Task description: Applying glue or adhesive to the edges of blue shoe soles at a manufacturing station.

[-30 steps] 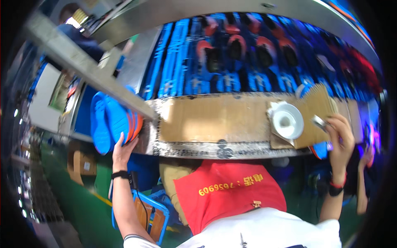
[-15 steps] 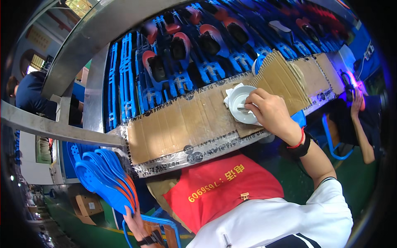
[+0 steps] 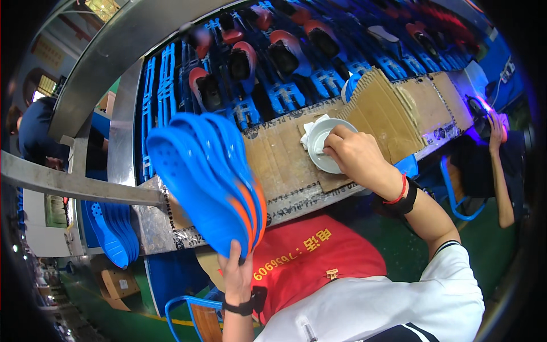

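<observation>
My left hand [image 3: 236,276] grips the heel end of a stack of several blue shoe soles [image 3: 196,185] with orange edges. The stack stands tilted in front of the cardboard-topped bench ledge [image 3: 270,157], perforated toe ends up. Over a white bowl [image 3: 318,138] on the ledge, my right hand [image 3: 356,157] has its fingertips pinched together inside the rim. A small pale piece shows at the fingertips, its kind not clear. Crumpled white tissue [image 3: 307,128] lies against the bowl.
Behind the ledge, blue racks [image 3: 285,97] carry red-and-black shoes [image 3: 242,60]. A corrugated cardboard piece [image 3: 382,108] lies beside the bowl. A metal frame bar [image 3: 85,185] crosses at left, near more blue soles [image 3: 111,236]. A co-worker's hand [image 3: 497,131] is at right.
My left hand has brought the stack of soles up and right, from beside the ledge to in front of it. My right hand stays at the bowl, its fingers lower in it.
</observation>
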Demonstrator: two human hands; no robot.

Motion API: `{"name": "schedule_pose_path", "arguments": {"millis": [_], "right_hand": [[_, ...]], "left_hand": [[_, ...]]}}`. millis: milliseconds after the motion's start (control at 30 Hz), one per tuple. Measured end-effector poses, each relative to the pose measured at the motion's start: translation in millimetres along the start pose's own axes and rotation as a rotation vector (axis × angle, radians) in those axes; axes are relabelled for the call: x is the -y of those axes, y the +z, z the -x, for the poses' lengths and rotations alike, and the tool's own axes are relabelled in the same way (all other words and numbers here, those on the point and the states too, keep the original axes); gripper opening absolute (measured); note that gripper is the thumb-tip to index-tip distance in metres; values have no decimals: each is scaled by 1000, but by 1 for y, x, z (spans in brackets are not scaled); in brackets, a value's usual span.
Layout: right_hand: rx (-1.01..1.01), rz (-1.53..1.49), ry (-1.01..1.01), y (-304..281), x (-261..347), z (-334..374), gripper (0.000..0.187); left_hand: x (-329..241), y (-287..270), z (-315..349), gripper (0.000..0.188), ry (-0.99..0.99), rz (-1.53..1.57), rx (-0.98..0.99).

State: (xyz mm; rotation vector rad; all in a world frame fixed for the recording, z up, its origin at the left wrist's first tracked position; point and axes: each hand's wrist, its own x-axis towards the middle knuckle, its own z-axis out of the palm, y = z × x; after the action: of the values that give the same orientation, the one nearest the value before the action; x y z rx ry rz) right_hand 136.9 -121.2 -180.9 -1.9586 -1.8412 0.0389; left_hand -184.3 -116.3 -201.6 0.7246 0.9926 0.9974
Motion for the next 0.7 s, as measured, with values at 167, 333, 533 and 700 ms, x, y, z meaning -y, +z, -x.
{"name": "schedule_pose_path", "arguments": {"millis": [167, 333, 533, 700], "right_hand": [[35, 3, -1, -5, -2, -1, 12], [61, -5, -10, -7, -2, -4, 11], [74, 11, -59, -7, -5, -4, 15], [78, 24, -55, -6, -4, -4, 15]], "left_hand": [[9, 51, -32, 52, 1, 37, 37], [15, 56, -40, 49, -95, 7, -45], [-15, 29, -45, 47, 193, -899, 120], [-53, 41, -55, 44, -51, -642, 175]]}}
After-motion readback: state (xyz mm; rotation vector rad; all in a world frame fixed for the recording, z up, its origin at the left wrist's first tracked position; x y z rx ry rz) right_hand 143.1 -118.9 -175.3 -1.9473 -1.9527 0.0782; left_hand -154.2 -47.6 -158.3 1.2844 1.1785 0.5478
